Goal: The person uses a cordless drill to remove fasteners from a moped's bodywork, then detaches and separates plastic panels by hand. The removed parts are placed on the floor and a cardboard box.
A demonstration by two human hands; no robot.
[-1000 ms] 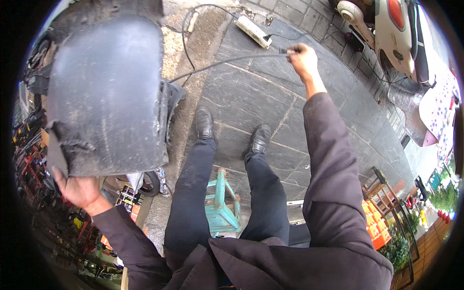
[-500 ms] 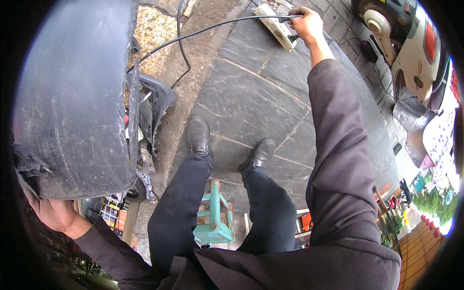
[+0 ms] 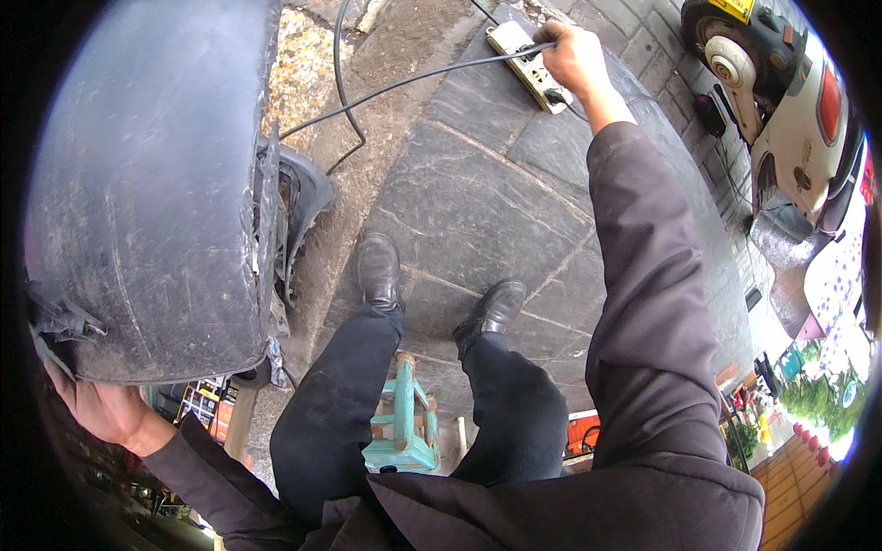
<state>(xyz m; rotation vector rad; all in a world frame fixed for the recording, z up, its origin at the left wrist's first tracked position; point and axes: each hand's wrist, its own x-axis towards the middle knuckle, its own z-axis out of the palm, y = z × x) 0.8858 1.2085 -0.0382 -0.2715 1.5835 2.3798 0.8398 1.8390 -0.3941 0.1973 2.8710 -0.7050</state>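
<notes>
At the lower left, my left hand (image 3: 106,409) is closed around the bottom edge of a large scuffed dark plastic panel (image 3: 147,211), its fingertips partly hidden. At the upper right, my right hand (image 3: 575,62) is closed on the end of a black cable (image 3: 423,75); a plug, if there is one, is hidden by the fingers. Just left of this hand lies a cream power strip (image 3: 516,57) on the paving. A black plug (image 3: 556,95) sits in its near end. The cable runs left from my hand and passes behind the panel.
A teal stool (image 3: 404,432) stands between my legs. Torn dark plastic (image 3: 308,188) juts from the panel's right side. A white scooter (image 3: 799,138) is parked at the far right. Another black cable (image 3: 342,87) loops over the dirt strip. Grey stone slabs (image 3: 478,202) lie underfoot.
My right hand has moved left and closer over the power strip, whose socket face now shows more. The cable in it hangs straighter. The left hand stays at the panel's edge.
</notes>
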